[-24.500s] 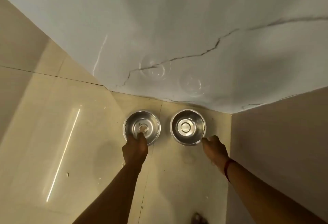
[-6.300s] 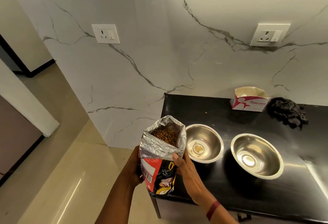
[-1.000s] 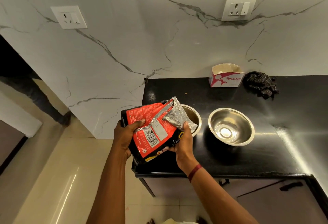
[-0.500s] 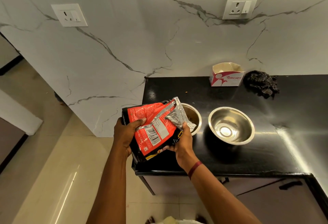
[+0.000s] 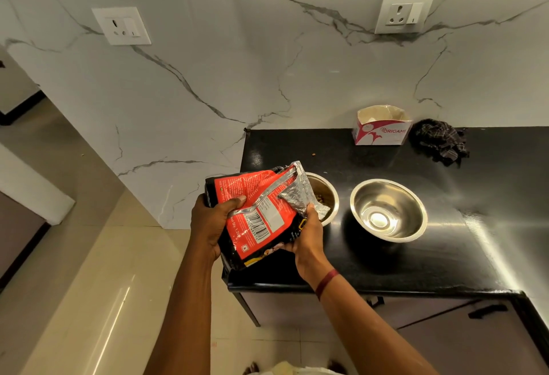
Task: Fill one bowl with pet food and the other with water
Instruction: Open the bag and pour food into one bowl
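Both hands, left hand (image 5: 212, 221) and right hand (image 5: 306, 233), grip the tipped kibble bag (image 5: 255, 214); keep its foil mouth over the left bowl (image 5: 325, 193), pour slowly.

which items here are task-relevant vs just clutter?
In use:
- red and black foil pet food bag, held by left hand and right hand
- steel bowl with kibble, behind the bag
- empty steel bowl

Lying about:
- white and pink cardboard box
- dark checked cloth
- two wall sockets
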